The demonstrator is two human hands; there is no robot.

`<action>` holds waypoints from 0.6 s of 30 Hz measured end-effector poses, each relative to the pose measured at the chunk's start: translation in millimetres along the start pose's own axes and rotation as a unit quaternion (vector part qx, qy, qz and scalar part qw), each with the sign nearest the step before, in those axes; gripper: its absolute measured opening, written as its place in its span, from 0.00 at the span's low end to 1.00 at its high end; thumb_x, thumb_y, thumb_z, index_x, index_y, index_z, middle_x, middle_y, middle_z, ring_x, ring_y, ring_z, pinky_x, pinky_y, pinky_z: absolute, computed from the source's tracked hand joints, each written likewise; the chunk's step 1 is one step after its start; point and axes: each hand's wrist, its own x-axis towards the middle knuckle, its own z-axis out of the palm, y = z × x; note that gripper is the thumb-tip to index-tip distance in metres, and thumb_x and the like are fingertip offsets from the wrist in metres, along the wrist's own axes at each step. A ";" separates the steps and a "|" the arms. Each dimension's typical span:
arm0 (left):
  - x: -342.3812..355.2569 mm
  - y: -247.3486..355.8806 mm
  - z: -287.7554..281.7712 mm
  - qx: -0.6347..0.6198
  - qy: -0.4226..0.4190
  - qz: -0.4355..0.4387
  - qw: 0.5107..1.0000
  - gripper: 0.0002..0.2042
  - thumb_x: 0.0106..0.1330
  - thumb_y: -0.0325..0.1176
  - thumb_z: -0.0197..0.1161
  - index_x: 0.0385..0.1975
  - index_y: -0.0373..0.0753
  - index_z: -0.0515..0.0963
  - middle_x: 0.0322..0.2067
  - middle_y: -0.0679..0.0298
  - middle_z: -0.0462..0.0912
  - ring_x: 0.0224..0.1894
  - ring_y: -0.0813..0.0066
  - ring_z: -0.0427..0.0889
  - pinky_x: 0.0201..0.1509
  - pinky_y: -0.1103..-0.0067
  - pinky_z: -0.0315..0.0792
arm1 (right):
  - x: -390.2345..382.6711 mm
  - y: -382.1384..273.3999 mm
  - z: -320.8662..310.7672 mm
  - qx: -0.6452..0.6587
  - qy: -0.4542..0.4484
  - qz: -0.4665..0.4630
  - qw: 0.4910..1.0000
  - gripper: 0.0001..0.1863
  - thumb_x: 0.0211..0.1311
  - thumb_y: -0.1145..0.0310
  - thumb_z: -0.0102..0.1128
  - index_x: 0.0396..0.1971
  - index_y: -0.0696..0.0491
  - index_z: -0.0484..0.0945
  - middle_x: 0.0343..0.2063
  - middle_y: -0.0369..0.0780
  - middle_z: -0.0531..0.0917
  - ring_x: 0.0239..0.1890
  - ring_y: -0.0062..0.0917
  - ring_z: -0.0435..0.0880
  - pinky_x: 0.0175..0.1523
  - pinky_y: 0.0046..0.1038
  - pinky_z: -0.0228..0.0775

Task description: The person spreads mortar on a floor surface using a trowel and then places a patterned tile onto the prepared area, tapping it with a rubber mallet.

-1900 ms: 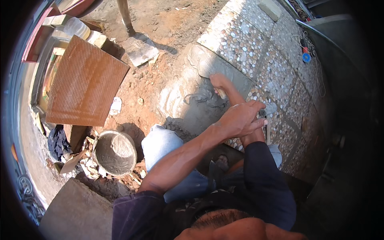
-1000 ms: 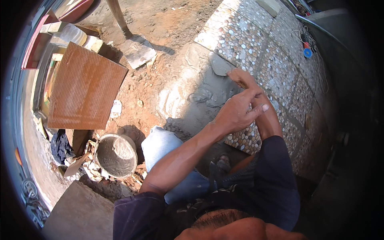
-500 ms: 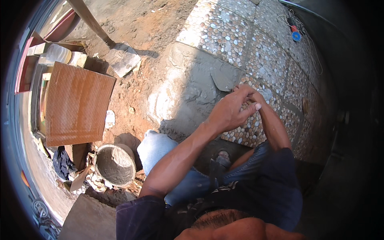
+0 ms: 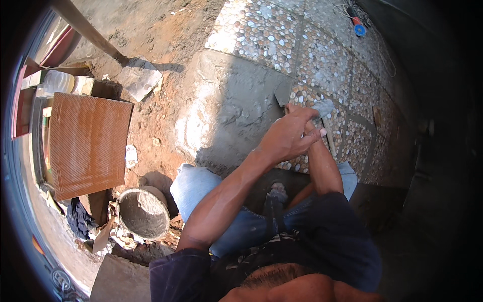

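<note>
A pointed trowel (image 4: 284, 92) lies with its grey blade against wet mortar (image 4: 241, 105), right by the edge of a pebble-faced tile (image 4: 299, 95). My right hand (image 4: 305, 115) is closed at the trowel's near end; its grip on the handle is mostly hidden. Over it crosses my left hand (image 4: 286, 135), fingers curled, thumb pointing right; what its fingers grip is hidden. The mortar bed is smeared smooth in places and lumpy nearer my knee.
On the left stand a bucket (image 4: 144, 214) with mortar remains, a brown textured tile (image 4: 89, 146) leaning on a wooden frame, and a long-handled shovel (image 4: 142, 79) on bare soil. A red-and-blue tool (image 4: 358, 27) with cords lies on the far tiles.
The trowel blade has slid right across the mortar toward the tile edge and turned more upright in the picture. Both hands moved with it. The whole view has shifted slightly.
</note>
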 end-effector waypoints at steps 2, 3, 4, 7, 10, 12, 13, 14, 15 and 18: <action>-1.3 -1.4 0.0 0.002 0.010 0.017 1.000 0.24 0.64 0.46 0.60 0.50 0.32 0.72 0.46 0.47 0.78 0.48 0.51 0.78 0.52 0.67 0.71 | -4.2 -3.1 1.4 0.004 0.007 0.024 1.000 0.17 0.62 0.58 0.50 0.40 0.58 0.70 0.30 0.42 0.76 0.32 0.34 0.75 0.37 0.36 0.67; -1.5 -0.7 -1.2 -0.009 0.005 0.009 1.000 0.24 0.64 0.46 0.60 0.51 0.32 0.72 0.46 0.47 0.78 0.48 0.51 0.78 0.52 0.67 0.71 | -4.1 -5.9 2.7 0.007 0.010 0.036 0.999 0.17 0.62 0.58 0.50 0.39 0.58 0.70 0.29 0.42 0.76 0.30 0.34 0.75 0.35 0.36 0.67; -1.8 0.6 -2.9 -0.019 0.001 0.001 1.000 0.24 0.64 0.46 0.60 0.51 0.32 0.72 0.46 0.47 0.78 0.48 0.51 0.78 0.52 0.67 0.71 | -2.0 -9.2 4.6 0.016 0.009 0.052 0.998 0.17 0.62 0.58 0.49 0.38 0.58 0.70 0.29 0.42 0.76 0.29 0.33 0.75 0.34 0.36 0.68; -3.5 1.3 -4.7 -0.019 0.003 0.009 1.000 0.24 0.65 0.46 0.60 0.52 0.32 0.72 0.46 0.46 0.78 0.48 0.52 0.78 0.52 0.67 0.71 | 15.5 -28.3 15.0 0.069 0.001 0.121 0.990 0.17 0.63 0.57 0.48 0.36 0.58 0.70 0.26 0.41 0.75 0.25 0.31 0.75 0.31 0.35 0.68; -4.6 3.0 -6.3 -0.028 -0.006 0.006 1.000 0.25 0.65 0.46 0.59 0.52 0.31 0.72 0.45 0.46 0.78 0.47 0.52 0.78 0.51 0.67 0.71 | 37.5 -61.6 31.3 0.221 -0.008 0.258 0.941 0.17 0.64 0.57 0.46 0.35 0.58 0.70 0.24 0.40 0.75 0.21 0.30 0.76 0.27 0.35 0.68; -6.3 2.8 -9.6 -0.030 -0.004 0.006 1.000 0.25 0.65 0.46 0.59 0.52 0.30 0.72 0.45 0.46 0.78 0.47 0.52 0.79 0.50 0.68 0.71 | 39.4 -104.5 36.5 0.304 -0.019 0.327 0.895 0.18 0.64 0.56 0.46 0.36 0.59 0.70 0.23 0.40 0.75 0.20 0.29 0.76 0.26 0.34 0.70; -6.6 2.0 -9.0 -0.029 0.000 0.015 0.999 0.25 0.65 0.46 0.59 0.52 0.30 0.72 0.45 0.45 0.78 0.46 0.53 0.79 0.50 0.68 0.71 | 42.9 -109.7 38.0 0.304 -0.022 0.314 0.899 0.18 0.64 0.56 0.45 0.36 0.59 0.69 0.23 0.40 0.74 0.18 0.27 0.75 0.23 0.32 0.70; -6.7 1.4 -8.2 -0.028 0.005 0.024 0.999 0.25 0.65 0.46 0.60 0.52 0.30 0.72 0.45 0.45 0.78 0.46 0.53 0.79 0.50 0.68 0.71 | 45.8 -114.6 39.0 0.304 -0.025 0.300 0.904 0.18 0.64 0.56 0.45 0.36 0.59 0.68 0.22 0.39 0.74 0.16 0.25 0.74 0.19 0.30 0.71; -7.1 -0.2 -7.8 -0.027 0.005 0.025 0.999 0.25 0.65 0.46 0.59 0.51 0.30 0.72 0.44 0.46 0.79 0.45 0.54 0.79 0.49 0.68 0.71 | 48.8 -119.0 43.4 0.304 -0.028 0.293 0.906 0.18 0.64 0.56 0.45 0.37 0.59 0.68 0.22 0.39 0.74 0.16 0.25 0.74 0.19 0.31 0.71; -7.9 -3.5 -6.0 -0.029 0.011 0.033 0.999 0.25 0.65 0.46 0.59 0.51 0.29 0.72 0.44 0.46 0.79 0.44 0.54 0.79 0.49 0.68 0.71 | 59.6 -127.7 54.9 0.303 -0.044 0.272 0.912 0.18 0.64 0.57 0.45 0.37 0.60 0.68 0.23 0.40 0.74 0.17 0.25 0.74 0.19 0.31 0.70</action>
